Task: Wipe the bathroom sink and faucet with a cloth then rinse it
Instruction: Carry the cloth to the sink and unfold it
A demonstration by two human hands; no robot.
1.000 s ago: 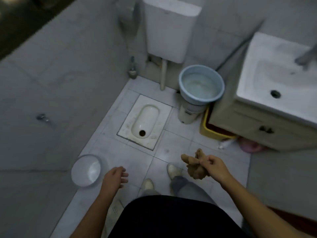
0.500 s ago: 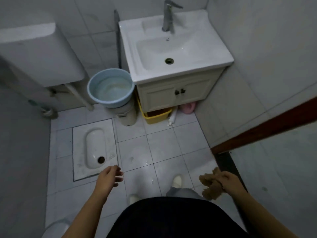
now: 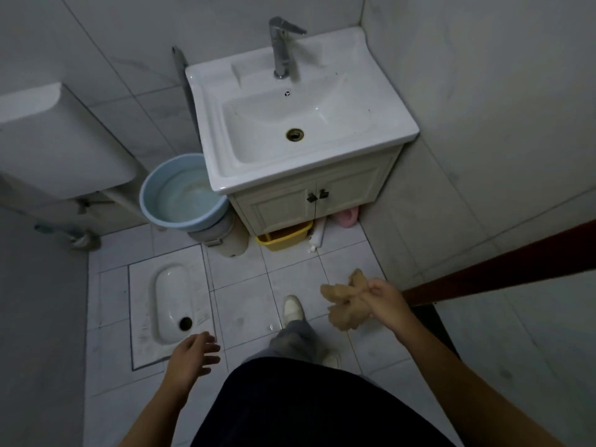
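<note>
A white ceramic sink point(image 3: 383, 124) sits on a cream cabinet in the far right corner, with a chrome faucet point(image 3: 282, 48) standing upright at its back edge and a brass drain in the basin. My right hand point(image 3: 385, 301) grips a crumpled tan cloth point(image 3: 343, 306) low over the floor, well short of the sink. My left hand point(image 3: 193, 356) hangs empty with relaxed fingers above the floor tiles, near the squat toilet.
A blue bucket point(image 3: 180, 191) stands on a bin left of the cabinet. A yellow tub point(image 3: 283, 238) and a pink item point(image 3: 346, 216) lie under the cabinet. A squat toilet point(image 3: 172, 304) is set in the floor at left, below a wall cistern point(image 3: 61, 140). A dark door edge point(image 3: 500, 269) runs at right.
The view has swung right and moved closer, bringing the sink to the centre. My right hand with the cloth has risen slightly. My left hand stays low and empty.
</note>
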